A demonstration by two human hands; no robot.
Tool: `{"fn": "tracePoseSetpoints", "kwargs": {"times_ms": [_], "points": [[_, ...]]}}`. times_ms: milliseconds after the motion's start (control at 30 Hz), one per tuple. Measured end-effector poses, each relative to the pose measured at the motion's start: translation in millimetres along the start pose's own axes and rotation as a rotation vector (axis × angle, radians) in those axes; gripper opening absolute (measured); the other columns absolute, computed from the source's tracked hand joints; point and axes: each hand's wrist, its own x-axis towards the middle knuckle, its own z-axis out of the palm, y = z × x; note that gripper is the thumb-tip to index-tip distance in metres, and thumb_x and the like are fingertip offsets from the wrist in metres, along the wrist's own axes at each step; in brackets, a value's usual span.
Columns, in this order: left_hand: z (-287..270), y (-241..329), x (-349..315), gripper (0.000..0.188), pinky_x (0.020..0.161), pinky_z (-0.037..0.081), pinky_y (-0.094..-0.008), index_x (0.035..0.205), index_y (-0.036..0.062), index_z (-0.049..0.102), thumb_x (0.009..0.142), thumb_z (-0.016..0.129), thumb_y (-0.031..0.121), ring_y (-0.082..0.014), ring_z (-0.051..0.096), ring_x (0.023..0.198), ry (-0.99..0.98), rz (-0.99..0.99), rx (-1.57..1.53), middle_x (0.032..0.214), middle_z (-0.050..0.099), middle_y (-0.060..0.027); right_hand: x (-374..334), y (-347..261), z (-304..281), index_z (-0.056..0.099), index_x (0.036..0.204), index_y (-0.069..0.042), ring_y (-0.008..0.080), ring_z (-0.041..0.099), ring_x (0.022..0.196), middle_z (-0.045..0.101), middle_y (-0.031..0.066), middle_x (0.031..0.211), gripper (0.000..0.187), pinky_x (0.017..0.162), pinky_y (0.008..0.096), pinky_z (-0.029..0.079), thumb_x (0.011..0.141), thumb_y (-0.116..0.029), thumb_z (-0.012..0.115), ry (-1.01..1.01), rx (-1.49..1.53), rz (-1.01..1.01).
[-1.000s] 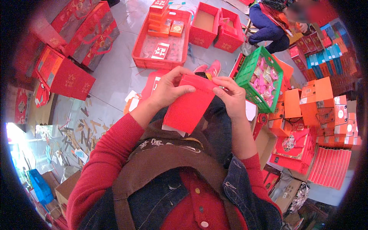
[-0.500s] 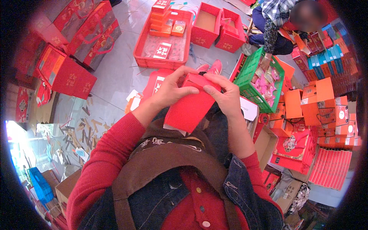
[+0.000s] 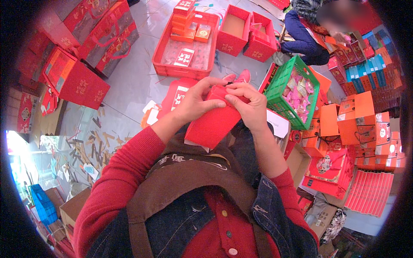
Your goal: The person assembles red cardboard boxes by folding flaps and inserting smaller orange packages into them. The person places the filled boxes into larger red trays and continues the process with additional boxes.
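Left hand: your left hand [image 3: 195, 101] grips the upper left edge of the red folded box [image 3: 213, 122], thumb lying across its face, fingers curled behind.
Right hand: your right hand [image 3: 249, 103] clamps the box's upper right corner, fingers bent over the top edge, touching the left hand's fingertips.
Red folded box: it sits tilted in front of your chest, between both hands, above your lap and near the middle of the scene.
Red crate: a shallow red crate [image 3: 165, 51] lies on the floor beyond your hands, far and slightly left, with small red and orange boxes inside.
Green basket: a green basket [image 3: 279, 84] of pink wrapped packets stands just right of your right hand.
Open red boxes: two open red boxes [image 3: 245, 30] stand far, right of the crate.
Gift bags: large red gift bags [image 3: 77, 81] stand on the far left.
Other person: a person [image 3: 305, 34] crouches at the far right, well apart from you.
Orange boxes: orange boxes [image 3: 357, 116] are stacked at the right.
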Motion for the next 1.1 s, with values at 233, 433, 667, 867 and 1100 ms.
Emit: {"fn": "tracePoseSetpoints", "kwargs": {"times_ms": [233,433,667,867,1100], "points": [[2,-2,-2,0.043,0.084,0.046,-0.0272,0.117,0.0033,0.048,0.079,0.069,0.004,-0.0117,0.055,0.099,0.063,0.041,0.032,0.112,0.054,-0.0054,-4,5,7,0.069,0.084,-0.003,0.0186,0.06,0.092,0.067,0.0084,0.093,0.013,0.084,0.0305,0.045,0.071,-0.004,0.072,0.056,0.058,0.014],[4,-3,-2,0.043,0.086,0.046,-0.0271,0.117,0.0035,0.048,0.079,0.068,0.001,-0.0119,0.054,0.102,0.058,0.045,-0.037,0.114,0.053,-0.0054,-5,7,1,0.069,0.084,-0.002,0.0182,0.059,0.093,0.066,0.0084,0.095,0.012,0.086,0.0301,0.044,0.073,0.0,0.069,-0.019,0.217,0.067],[4,-10,-3,0.05,0.088,0.047,-0.0313,0.123,0.0069,0.045,0.078,0.067,0.002,-0.0168,0.056,0.105,0.03,0.052,-0.03,0.119,0.052,-0.0068,-7,11,-1,0.069,0.085,-0.001,0.0182,0.06,0.093,0.066,0.009,0.096,0.012,0.087,0.0302,0.044,0.073,0.0,0.069,0.022,0.233,0.057],[5,-10,-4,0.05,0.087,0.047,-0.0312,0.123,0.0074,0.045,0.079,0.068,0.006,-0.0165,0.056,0.103,0.041,0.033,-0.048,0.112,0.057,-0.008,-3,8,1,0.067,0.082,-0.002,0.0183,0.06,0.09,0.065,0.0083,0.092,0.011,0.084,0.0304,0.045,0.072,-0.002,0.07,0.01,0.093,-0.014],[4,-10,-1,0.043,0.087,0.045,-0.0289,0.115,0.0031,0.049,0.078,0.069,0.004,-0.0132,0.054,0.101,0.078,0.067,0.057,0.111,0.054,-0.007,9,-4,1,0.065,0.078,-0.004,0.0212,0.06,0.083,0.064,0.0078,0.086,0.012,0.078,0.0318,0.046,0.067,-0.004,0.072,-0.034,-0.067,-0.128]]}}
